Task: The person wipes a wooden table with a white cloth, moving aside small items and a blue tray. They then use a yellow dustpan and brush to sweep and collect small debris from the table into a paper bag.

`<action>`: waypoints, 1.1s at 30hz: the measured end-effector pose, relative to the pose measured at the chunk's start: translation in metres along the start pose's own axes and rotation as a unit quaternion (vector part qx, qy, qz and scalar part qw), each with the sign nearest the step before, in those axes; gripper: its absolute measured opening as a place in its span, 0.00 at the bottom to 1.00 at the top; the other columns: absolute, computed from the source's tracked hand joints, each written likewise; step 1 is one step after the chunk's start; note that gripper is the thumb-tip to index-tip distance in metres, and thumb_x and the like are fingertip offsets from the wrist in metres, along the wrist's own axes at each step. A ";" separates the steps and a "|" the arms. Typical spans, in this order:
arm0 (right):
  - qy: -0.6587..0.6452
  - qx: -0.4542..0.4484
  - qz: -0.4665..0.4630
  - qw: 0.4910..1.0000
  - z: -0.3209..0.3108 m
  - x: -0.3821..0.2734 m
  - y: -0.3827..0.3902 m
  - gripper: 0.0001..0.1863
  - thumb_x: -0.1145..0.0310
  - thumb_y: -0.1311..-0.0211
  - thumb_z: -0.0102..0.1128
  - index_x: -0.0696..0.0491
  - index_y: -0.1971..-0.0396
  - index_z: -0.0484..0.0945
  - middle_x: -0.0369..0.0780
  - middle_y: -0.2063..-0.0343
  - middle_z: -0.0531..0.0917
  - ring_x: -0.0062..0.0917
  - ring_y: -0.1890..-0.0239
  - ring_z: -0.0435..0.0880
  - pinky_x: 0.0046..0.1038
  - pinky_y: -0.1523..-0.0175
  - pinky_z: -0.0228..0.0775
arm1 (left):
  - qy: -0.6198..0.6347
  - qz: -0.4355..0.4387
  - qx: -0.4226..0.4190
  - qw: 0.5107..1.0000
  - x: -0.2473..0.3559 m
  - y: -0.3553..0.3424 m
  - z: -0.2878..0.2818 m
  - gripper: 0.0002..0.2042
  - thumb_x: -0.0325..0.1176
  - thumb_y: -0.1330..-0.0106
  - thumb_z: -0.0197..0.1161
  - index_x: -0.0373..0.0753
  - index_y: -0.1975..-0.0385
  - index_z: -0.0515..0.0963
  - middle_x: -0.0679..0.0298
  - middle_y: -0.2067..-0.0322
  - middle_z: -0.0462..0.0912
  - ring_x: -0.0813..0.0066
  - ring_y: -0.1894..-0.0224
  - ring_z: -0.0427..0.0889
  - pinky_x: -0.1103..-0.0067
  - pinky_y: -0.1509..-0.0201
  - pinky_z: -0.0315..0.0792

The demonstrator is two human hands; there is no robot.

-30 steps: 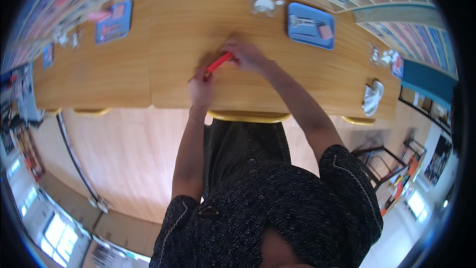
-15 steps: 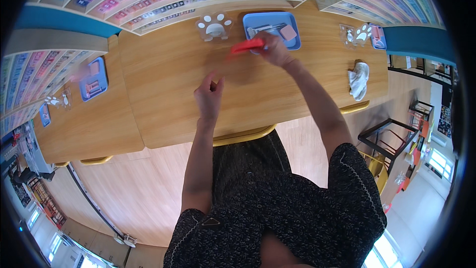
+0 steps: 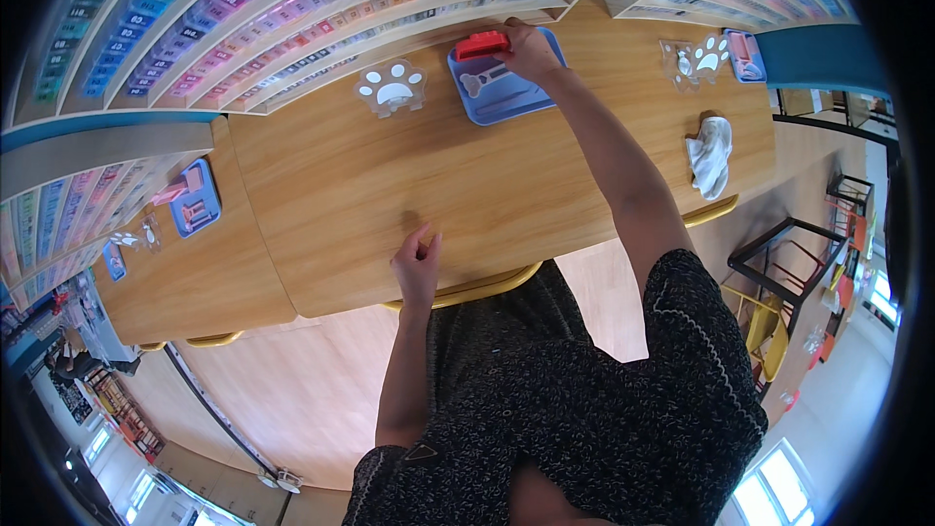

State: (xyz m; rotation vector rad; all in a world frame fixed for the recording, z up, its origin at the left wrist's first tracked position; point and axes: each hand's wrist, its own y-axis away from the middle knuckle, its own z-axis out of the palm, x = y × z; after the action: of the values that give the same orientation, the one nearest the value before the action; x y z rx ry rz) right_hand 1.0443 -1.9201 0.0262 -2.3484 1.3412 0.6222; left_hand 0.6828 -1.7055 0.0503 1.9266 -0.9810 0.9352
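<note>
My right hand [image 3: 526, 51] grips a small red object [image 3: 482, 45] over the back part of a blue tray [image 3: 467, 102]; whether the object touches the tray is hard to tell. A pale bone-shaped item [image 3: 479, 83] and slim tools lie in the tray. My left hand [image 3: 417, 261] is low over the near part of the wooden table [image 3: 331, 205], holding nothing, its fingers loosely bent and apart. A clear paw-shaped piece [image 3: 390, 86] stands left of the tray.
Wooden racks [image 3: 224, 15] of coloured small containers line the back. A white cloth [image 3: 709, 158] lies at the right. More blue trays [image 3: 195, 200] and paw pieces sit at both sides. A yellow chair [image 3: 458, 289] is at the near edge; a black-framed stool [image 3: 769, 253] stands right.
My left hand has let go of the red object and drawn back toward the near edge. My right hand has carried it forward to the blue tray. The view has shifted.
</note>
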 end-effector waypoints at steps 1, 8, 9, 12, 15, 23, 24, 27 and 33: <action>0.002 -0.012 0.007 1.000 0.000 -0.001 -0.001 0.18 0.72 0.52 0.68 0.52 0.57 0.79 0.45 0.61 0.80 0.45 0.57 0.80 0.39 0.51 0.74 | -0.008 -0.001 0.001 1.000 0.002 0.001 0.000 0.11 0.28 0.39 0.69 0.36 0.58 0.83 0.74 0.85 0.67 0.88 0.81 0.62 0.84 0.78 0.59; -0.025 0.055 0.010 0.998 0.004 -0.002 0.000 0.21 0.75 0.52 0.67 0.52 0.54 0.78 0.47 0.59 0.81 0.45 0.56 0.81 0.39 0.51 0.75 | -0.022 0.001 0.002 1.000 0.018 -0.001 0.002 0.12 0.28 0.40 0.70 0.36 0.57 0.83 0.75 0.85 0.67 0.88 0.81 0.62 0.84 0.77 0.60; -0.024 0.074 0.001 0.997 0.005 -0.004 0.001 0.21 0.75 0.52 0.67 0.52 0.54 0.78 0.46 0.59 0.81 0.45 0.56 0.81 0.39 0.51 0.75 | -0.030 0.007 0.003 1.000 0.020 -0.001 0.002 0.12 0.28 0.40 0.70 0.37 0.57 0.83 0.75 0.85 0.67 0.88 0.81 0.62 0.85 0.77 0.60; -0.022 0.142 -0.013 0.990 0.002 -0.009 0.005 0.21 0.74 0.52 0.67 0.53 0.54 0.77 0.45 0.60 0.81 0.43 0.54 0.80 0.38 0.48 0.74 | -0.032 0.022 -0.010 0.999 0.024 -0.001 0.004 0.12 0.28 0.40 0.70 0.37 0.57 0.84 0.76 0.85 0.67 0.88 0.81 0.62 0.85 0.77 0.59; -0.074 0.173 0.032 0.982 -0.005 -0.021 0.034 0.20 0.73 0.50 0.67 0.52 0.54 0.78 0.44 0.59 0.81 0.41 0.52 0.80 0.38 0.48 0.73 | -0.027 0.018 -0.015 0.999 0.025 0.001 0.005 0.11 0.28 0.40 0.70 0.37 0.57 0.84 0.76 0.84 0.66 0.89 0.81 0.62 0.86 0.77 0.59; 0.148 0.287 0.178 0.930 -0.074 0.022 0.251 0.19 0.68 0.48 0.68 0.46 0.53 0.79 0.37 0.56 0.81 0.35 0.50 0.77 0.39 0.44 0.66 | -0.008 0.007 -0.087 0.996 0.014 -0.007 0.012 0.08 0.29 0.38 0.68 0.34 0.62 0.84 0.79 0.85 0.64 0.91 0.83 0.58 0.86 0.79 0.52; 0.177 0.271 0.255 0.911 -0.090 0.035 0.282 0.20 0.68 0.48 0.69 0.46 0.52 0.79 0.38 0.54 0.81 0.36 0.48 0.77 0.40 0.43 0.65 | 0.009 0.026 -0.100 0.995 0.015 -0.009 0.014 0.08 0.30 0.37 0.68 0.34 0.62 0.84 0.79 0.84 0.64 0.91 0.82 0.57 0.86 0.79 0.51; 0.236 0.240 0.388 0.858 -0.138 0.079 0.343 0.32 0.59 0.48 0.69 0.43 0.41 0.71 0.40 0.43 0.74 0.40 0.39 0.69 0.45 0.35 0.57 | 0.064 -0.008 -0.142 0.988 0.026 -0.017 0.026 0.08 0.33 0.35 0.67 0.35 0.64 0.83 0.80 0.84 0.64 0.93 0.83 0.56 0.86 0.80 0.48; 0.280 0.169 0.412 0.850 -0.171 0.155 0.345 0.38 0.43 0.44 0.61 0.32 0.33 0.62 0.39 0.30 0.59 0.39 0.27 0.52 0.56 0.28 0.40 | 0.190 -0.104 -0.251 0.944 0.095 -0.032 0.091 0.07 0.34 0.32 0.64 0.37 0.67 0.82 0.79 0.86 0.64 0.93 0.86 0.53 0.86 0.82 0.45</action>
State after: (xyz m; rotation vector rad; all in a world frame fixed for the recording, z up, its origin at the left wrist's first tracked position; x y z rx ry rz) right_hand 0.8471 -2.2844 0.0529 -1.6314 2.5112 -0.1516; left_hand 0.7754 -1.7990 0.0814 1.3277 -0.6862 0.7988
